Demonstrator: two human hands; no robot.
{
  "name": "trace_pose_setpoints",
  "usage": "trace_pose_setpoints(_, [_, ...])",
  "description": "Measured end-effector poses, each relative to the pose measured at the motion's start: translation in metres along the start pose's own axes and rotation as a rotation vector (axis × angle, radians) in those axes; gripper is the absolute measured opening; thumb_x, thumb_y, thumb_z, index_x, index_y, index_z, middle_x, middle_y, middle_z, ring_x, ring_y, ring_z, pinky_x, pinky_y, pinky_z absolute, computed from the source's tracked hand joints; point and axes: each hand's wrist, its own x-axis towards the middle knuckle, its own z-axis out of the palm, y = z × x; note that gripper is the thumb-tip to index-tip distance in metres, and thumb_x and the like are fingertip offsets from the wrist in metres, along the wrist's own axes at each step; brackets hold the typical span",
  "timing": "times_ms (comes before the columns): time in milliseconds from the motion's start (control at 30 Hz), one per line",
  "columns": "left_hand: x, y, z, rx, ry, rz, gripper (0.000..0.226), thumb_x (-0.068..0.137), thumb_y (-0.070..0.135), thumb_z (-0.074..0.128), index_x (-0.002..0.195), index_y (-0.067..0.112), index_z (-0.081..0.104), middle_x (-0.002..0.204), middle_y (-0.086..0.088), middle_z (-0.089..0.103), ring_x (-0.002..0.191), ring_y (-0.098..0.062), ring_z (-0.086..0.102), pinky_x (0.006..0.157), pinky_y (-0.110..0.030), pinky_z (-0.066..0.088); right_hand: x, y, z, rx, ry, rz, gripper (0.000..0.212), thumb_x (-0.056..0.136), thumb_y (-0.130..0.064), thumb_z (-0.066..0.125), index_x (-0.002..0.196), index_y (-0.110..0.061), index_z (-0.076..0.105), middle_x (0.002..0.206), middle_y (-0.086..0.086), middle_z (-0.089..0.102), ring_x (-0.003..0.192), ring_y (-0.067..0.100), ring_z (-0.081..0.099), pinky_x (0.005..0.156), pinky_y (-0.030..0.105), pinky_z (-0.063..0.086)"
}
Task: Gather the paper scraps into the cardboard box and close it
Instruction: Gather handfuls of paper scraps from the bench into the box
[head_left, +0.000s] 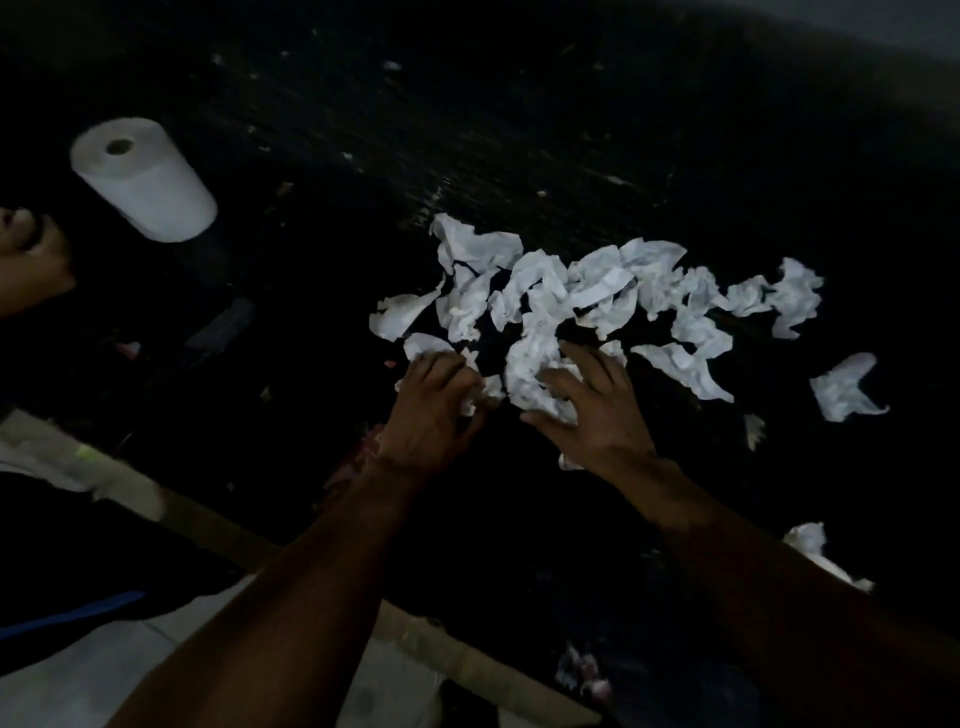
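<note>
Several crumpled white paper scraps (587, 296) lie in a loose heap on a dark tabletop (519, 130). My left hand (431, 410) rests at the heap's near left side, fingers curled around a few scraps. My right hand (592, 410) lies flat on the scraps beside it, fingers spread. Single scraps lie apart at the right (847, 387) and near my right forearm (810, 543). No cardboard box is in view.
A white paper roll (145, 179) lies on its side at the far left. Another person's hand (28, 254) shows at the left edge. The table's pale near edge (467, 654) runs diagonally below my arms. Small crumbs dot the tabletop.
</note>
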Motion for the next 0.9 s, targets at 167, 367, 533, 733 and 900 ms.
trace_pose_setpoints(167, [-0.002,-0.002,-0.002,-0.048,0.004,-0.073,0.029,0.072,0.034,0.058,0.079,0.006,0.059,0.083,-0.013,0.060,0.079,-0.033,0.058,0.072,-0.039,0.049,-0.005,0.005,0.006,0.063,0.193,-0.001,0.020,0.082,-0.027,0.060,0.097,-0.014,0.057,0.116,0.020,0.060,0.100,0.031,0.052,0.088,0.033,0.040])
trace_pose_setpoints(367, [-0.001,0.019,-0.014,-0.147,0.038,-0.212,0.021,0.070,0.014,0.068,0.083,0.006,0.054,0.076,-0.011,0.059,0.064,-0.027,0.057,0.057,-0.027,0.041,-0.013,-0.006,-0.009,0.206,0.196,0.165,0.014,0.070,-0.021,0.059,0.067,-0.011,0.051,0.076,0.003,0.055,0.074,0.018,0.050,0.063,0.024,0.037])
trace_pose_setpoints(533, [0.001,0.031,-0.018,-0.119,0.152,-0.188,0.012,0.073,0.018,0.068,0.083,0.013,0.063,0.081,-0.004,0.056,0.062,-0.019,0.055,0.052,-0.028,0.048,-0.023,-0.007,-0.041,0.476,0.030,0.399,0.049,0.079,-0.011,0.075,0.124,-0.022,0.058,0.102,-0.007,0.062,0.094,0.003,0.057,0.085,0.020,0.048])
trace_pose_setpoints(733, [0.018,0.073,-0.043,-0.219,0.197,-0.272,0.039,0.072,0.045,0.078,0.098,0.017,0.071,0.112,-0.008,0.059,0.100,-0.018,0.060,0.088,-0.022,0.045,-0.020,-0.006,-0.097,0.608,0.097,0.429,0.061,0.073,-0.031,0.082,0.130,-0.024,0.060,0.119,-0.015,0.059,0.108,-0.015,0.048,0.091,0.000,0.034])
trace_pose_setpoints(900, [0.038,0.130,-0.072,-0.262,0.199,-0.272,0.066,0.069,0.048,0.079,0.126,0.020,0.060,0.115,-0.001,0.066,0.106,-0.012,0.061,0.091,-0.023,0.045,-0.014,-0.001,-0.156,0.575,0.158,0.364,0.070,0.070,-0.041,0.081,0.134,-0.026,0.056,0.128,-0.007,0.059,0.110,-0.013,0.046,0.089,-0.003,0.031])
